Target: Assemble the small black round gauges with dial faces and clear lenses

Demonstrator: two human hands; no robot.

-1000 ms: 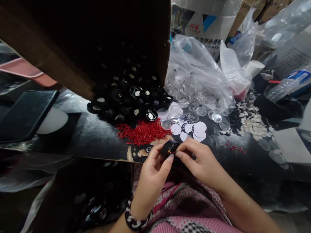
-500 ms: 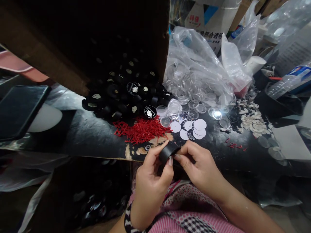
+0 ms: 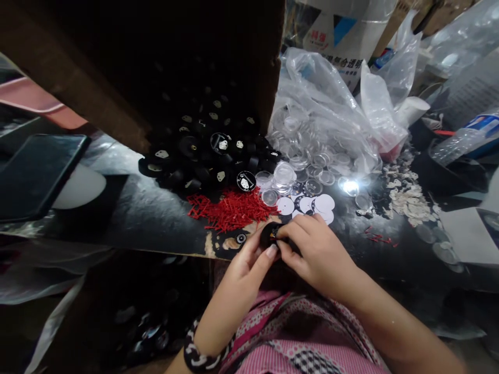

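My left hand (image 3: 244,272) is closed around a small black round gauge case (image 3: 267,235), thumb at the near side. The case is tipped so that part of its inside shows, with a small brass-coloured bit in it. At the case's open side, the fingers of my right hand (image 3: 312,246) are pinched together; what they grip, if anything, is hidden. Just beyond the hands lie a heap of red pointers (image 3: 234,209) and a loose stack of white and black dial discs (image 3: 324,202). A small ring-shaped part (image 3: 241,238) lies left of the case.
Many black gauge cases (image 3: 221,176) spill from a large cardboard box (image 3: 276,78). Clear round covers (image 3: 298,148) pour out of a plastic bag (image 3: 323,88). Pale metal plates (image 3: 409,200) are piled at right. A phone (image 3: 42,174) stands at left, near the bench edge (image 3: 156,248).
The black case has turned, so its inside now faces more toward me. My right fingers have moved left and up, onto its opening. The view has shifted slightly.
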